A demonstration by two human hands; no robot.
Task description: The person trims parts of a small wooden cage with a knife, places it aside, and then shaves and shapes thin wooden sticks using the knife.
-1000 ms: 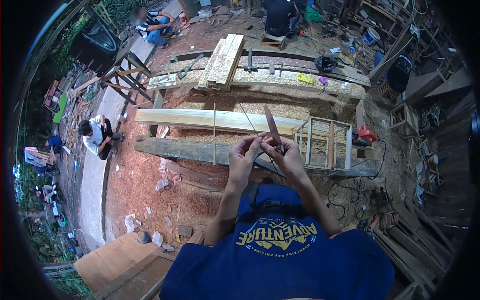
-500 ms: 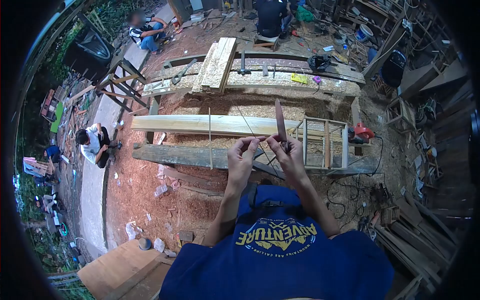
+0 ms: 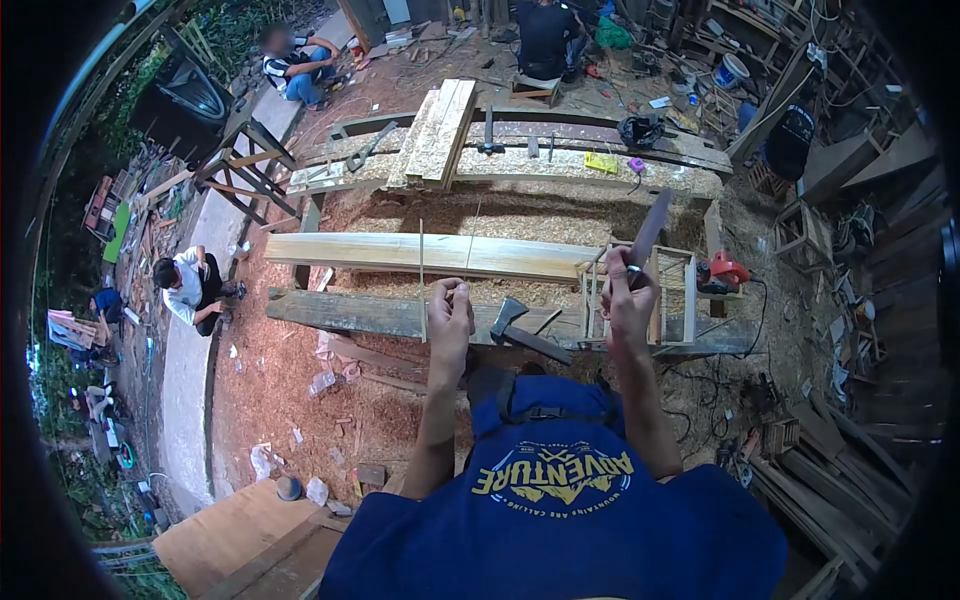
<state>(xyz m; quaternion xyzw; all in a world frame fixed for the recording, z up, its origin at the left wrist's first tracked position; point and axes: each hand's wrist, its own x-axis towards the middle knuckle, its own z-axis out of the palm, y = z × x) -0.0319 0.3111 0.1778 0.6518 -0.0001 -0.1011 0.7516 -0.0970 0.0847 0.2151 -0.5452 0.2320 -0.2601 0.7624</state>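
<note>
My left hand (image 3: 451, 312) is closed in a pinch, with a thin strip (image 3: 472, 240) rising from its fingers over the pale plank. My right hand (image 3: 630, 300) is wrapped round the handle of a knife (image 3: 651, 228), whose blade points up and to the right. The two hands are well apart. Between them a hatchet (image 3: 509, 314) lies by the dark beam, its handle slanting down to the right. Just left of my left hand, a thin stick (image 3: 422, 260) crosses the plank and the beam. Behind my right hand is a small slatted wooden frame (image 3: 690, 298).
A pale plank (image 3: 380, 248) and a dark beam (image 3: 350, 310) run across the view. Stacked boards (image 3: 440, 130) and a hammer (image 3: 489, 135) lie on the far bench. A red power tool (image 3: 722, 270) is at the right. Three people sit farther off.
My hands have moved apart, the left one leftward and the right one with the knife to the right. The hatchet, earlier mostly hidden behind them, now shows.
</note>
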